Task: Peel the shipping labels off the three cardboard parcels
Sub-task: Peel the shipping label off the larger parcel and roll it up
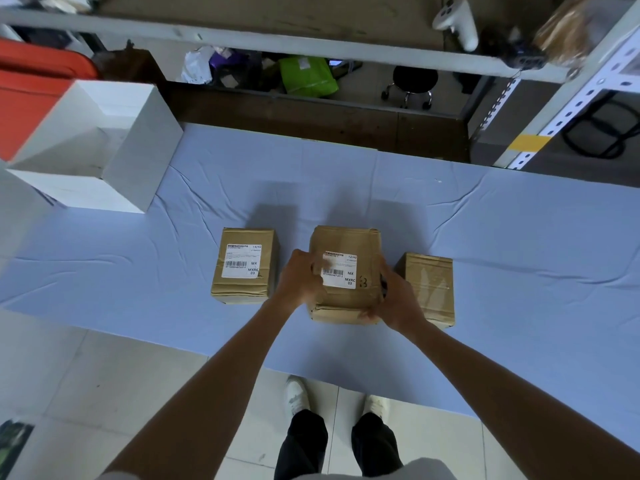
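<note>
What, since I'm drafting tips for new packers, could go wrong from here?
1. The left hand works at the edge of the label on the middle parcel. The label lies flat on the cardboard, so it may tear instead of lifting whole.
2. The right hand grips that parcel close beside the right parcel, so a hard pull could knock it.
3. The right parcel's top shows only tape, so a label on a hidden face might be missed.

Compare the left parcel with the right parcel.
The left parcel carries a white shipping label on top; the right parcel shows only glossy tape there. The left parcel is in full view; the right parcel is partly hidden by the right hand gripping the middle parcel. Both are brown cardboard on the blue cloth.
</note>
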Available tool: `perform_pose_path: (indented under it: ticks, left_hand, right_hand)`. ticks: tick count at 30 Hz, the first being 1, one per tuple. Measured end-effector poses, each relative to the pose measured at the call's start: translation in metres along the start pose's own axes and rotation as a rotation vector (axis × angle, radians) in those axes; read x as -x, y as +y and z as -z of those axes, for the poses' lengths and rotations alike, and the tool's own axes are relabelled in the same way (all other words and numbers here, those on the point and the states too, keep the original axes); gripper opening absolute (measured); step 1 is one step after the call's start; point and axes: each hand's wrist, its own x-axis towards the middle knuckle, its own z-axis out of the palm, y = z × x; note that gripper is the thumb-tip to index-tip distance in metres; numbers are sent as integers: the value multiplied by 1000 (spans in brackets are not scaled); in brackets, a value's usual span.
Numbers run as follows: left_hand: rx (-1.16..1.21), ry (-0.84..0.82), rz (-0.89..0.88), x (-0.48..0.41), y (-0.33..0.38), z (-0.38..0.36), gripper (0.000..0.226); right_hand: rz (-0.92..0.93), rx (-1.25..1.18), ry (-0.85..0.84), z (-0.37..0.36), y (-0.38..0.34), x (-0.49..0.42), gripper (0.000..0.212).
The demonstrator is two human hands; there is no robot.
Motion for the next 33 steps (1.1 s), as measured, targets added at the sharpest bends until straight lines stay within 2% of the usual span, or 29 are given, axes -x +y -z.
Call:
perform_pose_path:
  ticks: [1,2,7,12,20,28,33]
  left_hand:
    - [-44,-33,-8,1,1,0,18]
    - [-75,-55,-29,3,2,-1,16]
    - [54,90,-112,-2,-1,2,26]
    - [-5,220,-186,-12,-3,2,22]
    - [42,309,-179,-17,3,-6,16]
    - [-29,355,-137,-19,7,-9,8]
    - [-165,349,-133,-22,9,-11,8]
  right_hand:
    - [7,10,-2,0,0,0,122]
    - [13,20,-6,0,0,-1,121]
    - [25,22,-15,1,0,0,116]
    - [33,22,-17,0,0,0,119]
    - [78,101,-15,1,0,-2,129]
    - [81,86,-17,1,-1,-2,131]
    - [82,72,-24,2,-2,-2,132]
